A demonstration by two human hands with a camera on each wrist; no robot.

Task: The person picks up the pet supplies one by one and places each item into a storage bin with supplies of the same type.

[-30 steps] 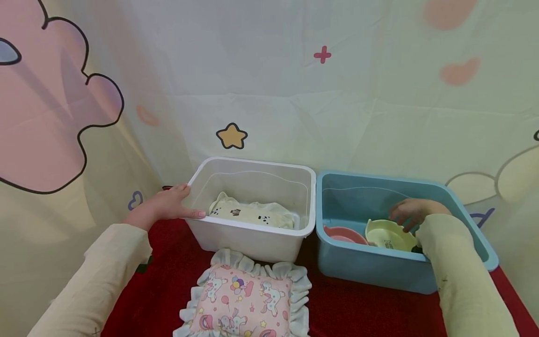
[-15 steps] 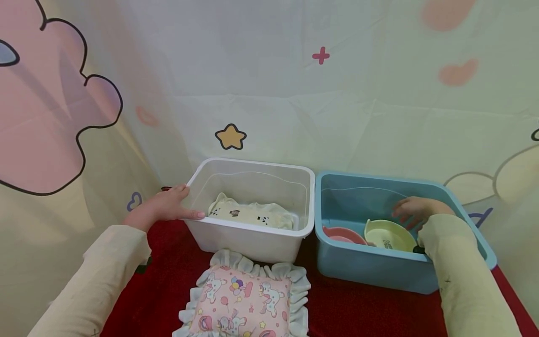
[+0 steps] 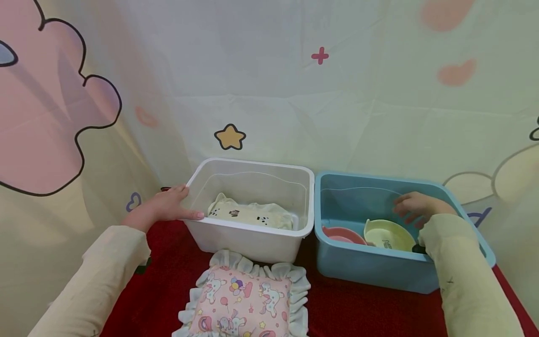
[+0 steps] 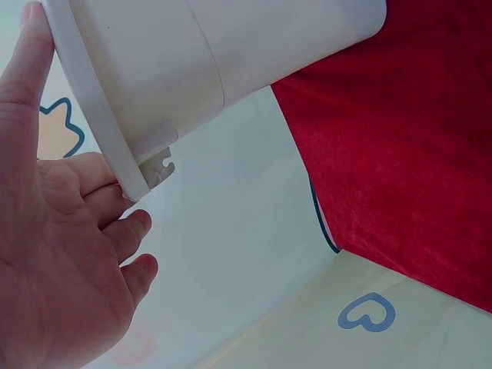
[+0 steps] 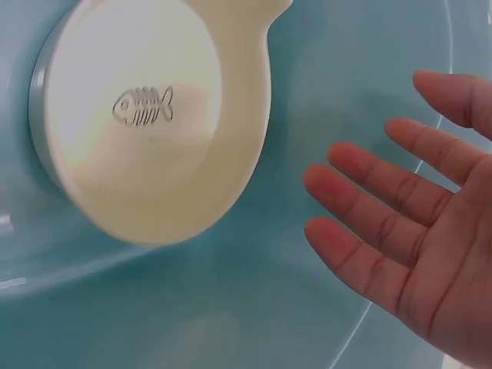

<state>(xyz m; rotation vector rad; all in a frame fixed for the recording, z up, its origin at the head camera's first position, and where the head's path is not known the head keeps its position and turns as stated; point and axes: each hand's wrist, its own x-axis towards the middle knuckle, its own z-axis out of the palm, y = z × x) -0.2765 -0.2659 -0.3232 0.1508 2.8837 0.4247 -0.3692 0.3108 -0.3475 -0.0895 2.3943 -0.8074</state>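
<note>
A pale curtain (image 3: 269, 107) with printed shapes hangs behind a red cloth (image 3: 362, 306), on which we see a frilled pink cushion (image 3: 242, 299) in front of a white bin (image 3: 248, 241), with cream fabric (image 3: 248, 215) inside, its rim touched by the loosely spread left hand (image 3: 166, 206). In the blue bin (image 3: 375, 267) beside it, the right hand (image 3: 418, 206), fingers apart and holding nothing, hovers near a yellow bowl (image 3: 389, 234); the front wall partly hides that bowl, a pink bowl (image 3: 345, 235) and a dark object (image 3: 418, 249) (we cannot tell what it is) by the right sleeve (image 3: 461, 262).
</note>
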